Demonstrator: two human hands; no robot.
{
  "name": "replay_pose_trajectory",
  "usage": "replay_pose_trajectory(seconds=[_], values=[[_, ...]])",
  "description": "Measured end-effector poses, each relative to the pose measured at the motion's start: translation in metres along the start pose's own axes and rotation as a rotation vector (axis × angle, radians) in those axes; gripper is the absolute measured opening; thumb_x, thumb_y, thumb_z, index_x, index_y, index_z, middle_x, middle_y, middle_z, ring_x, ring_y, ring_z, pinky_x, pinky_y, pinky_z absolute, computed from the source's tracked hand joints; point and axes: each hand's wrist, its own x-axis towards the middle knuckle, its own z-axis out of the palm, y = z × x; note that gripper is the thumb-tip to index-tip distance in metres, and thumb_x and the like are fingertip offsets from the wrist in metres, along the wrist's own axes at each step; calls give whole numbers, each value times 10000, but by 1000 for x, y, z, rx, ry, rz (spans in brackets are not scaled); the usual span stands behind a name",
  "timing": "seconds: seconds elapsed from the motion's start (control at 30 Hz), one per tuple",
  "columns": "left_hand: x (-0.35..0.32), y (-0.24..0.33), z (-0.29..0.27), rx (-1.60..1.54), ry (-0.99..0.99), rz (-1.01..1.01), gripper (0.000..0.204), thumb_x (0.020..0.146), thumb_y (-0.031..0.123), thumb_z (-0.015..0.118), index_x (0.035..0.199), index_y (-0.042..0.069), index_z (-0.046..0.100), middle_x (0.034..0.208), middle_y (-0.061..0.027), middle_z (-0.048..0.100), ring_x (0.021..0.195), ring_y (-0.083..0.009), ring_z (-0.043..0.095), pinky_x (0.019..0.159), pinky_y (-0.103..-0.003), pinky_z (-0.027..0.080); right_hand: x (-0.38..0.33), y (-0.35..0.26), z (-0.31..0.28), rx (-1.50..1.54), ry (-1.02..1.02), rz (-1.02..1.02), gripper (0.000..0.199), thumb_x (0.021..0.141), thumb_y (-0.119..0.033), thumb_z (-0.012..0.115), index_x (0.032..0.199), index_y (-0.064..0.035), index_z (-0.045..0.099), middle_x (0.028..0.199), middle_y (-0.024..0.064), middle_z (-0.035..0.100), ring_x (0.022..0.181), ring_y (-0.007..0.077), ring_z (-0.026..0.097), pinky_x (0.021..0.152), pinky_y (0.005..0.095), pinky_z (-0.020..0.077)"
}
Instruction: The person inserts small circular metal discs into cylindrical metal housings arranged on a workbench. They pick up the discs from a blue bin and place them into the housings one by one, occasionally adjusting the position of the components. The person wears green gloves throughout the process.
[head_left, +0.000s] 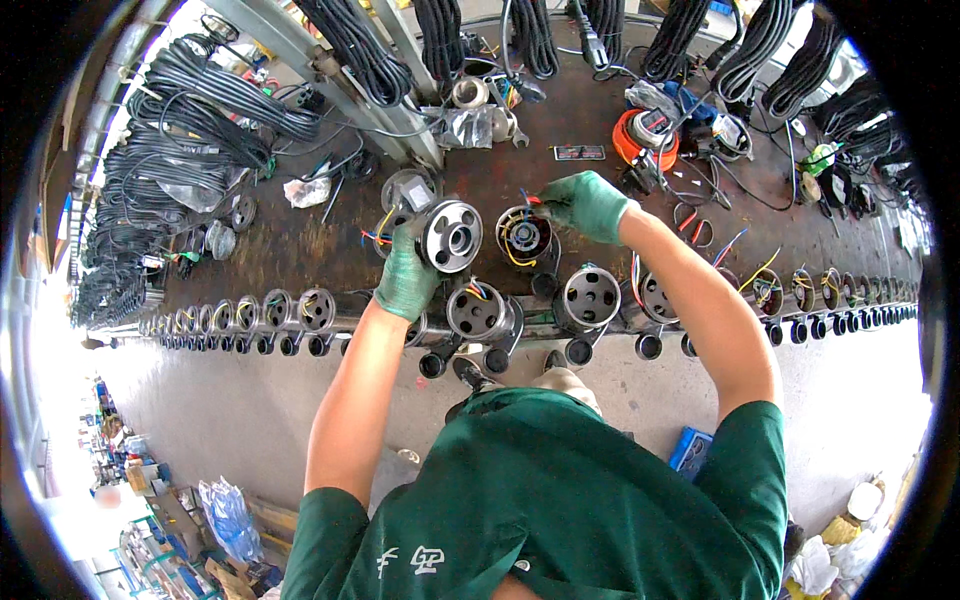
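My left hand (pixel 406 275), in a green glove, grips a round silver metal end cover (pixel 437 238) with holes around a central bearing seat. To its right stands an open cylindrical motor housing (pixel 523 240), its winding and a yellow wire showing inside. At the housing's far rim, my gloved right hand (pixel 588 207) has its fingers closed on thin coloured wires (pixel 534 200), a red one among them. Behind my left hand lies another round metal part (pixel 408 190) with coloured wires beside it. Nearer me, a housing with a holed face (pixel 476 312) has wires sticking out.
Several more housings (pixel 592 298) line the near bench edge on both sides. Bundled black cables (pixel 205 110) pile up at left and hang along the back. A metal post (pixel 420 140) rises behind my left hand. Orange cable (pixel 640 140) and red-handled pliers (pixel 688 222) lie at right.
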Motion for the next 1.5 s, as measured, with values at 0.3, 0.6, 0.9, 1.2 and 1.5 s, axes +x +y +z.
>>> replay_pose_trajectory(seconds=[0.3,0.6,0.9,1.2,1.5], values=[[37,-3,2,145,-86,55,529,1015,421,569,1455,127,559,1357,-39,644,1222,-167,610,1064,-332,486,19,-11,21,-146,-3,-33,313,978,-253,662,1231,-77,717,1160,177,725,1038,375,680,938,425,541],[56,-6,-4,419,-209,167,556,1031,330,562,1527,93,484,1432,-66,586,1292,-178,563,1129,-331,427,22,-18,18,-188,-57,139,375,975,-371,638,1223,-104,726,1191,165,725,1087,397,678,960,446,543],[63,-1,-9,776,-345,272,677,1027,397,613,1591,98,385,1422,-93,576,1252,-177,558,1118,-336,420,26,-3,25,-182,-51,114,348,950,-323,670,1207,-100,737,1186,162,731,1062,387,691,951,428,551],[58,-12,26,1338,-258,614,986,793,354,873,1568,61,339,1467,-254,534,1245,-328,635,1066,-423,505,17,2,21,126,53,71,426,930,-96,641,1354,-60,614,1251,213,699,1128,376,681,992,417,541],[55,-20,62,1334,-229,406,1249,592,377,945,1609,96,276,1336,-243,616,1233,-405,614,1067,-468,507,-47,-56,3,-415,108,-45,517,820,-14,688,1325,-115,638,1214,216,600,1081,414,652,941,451,559]])
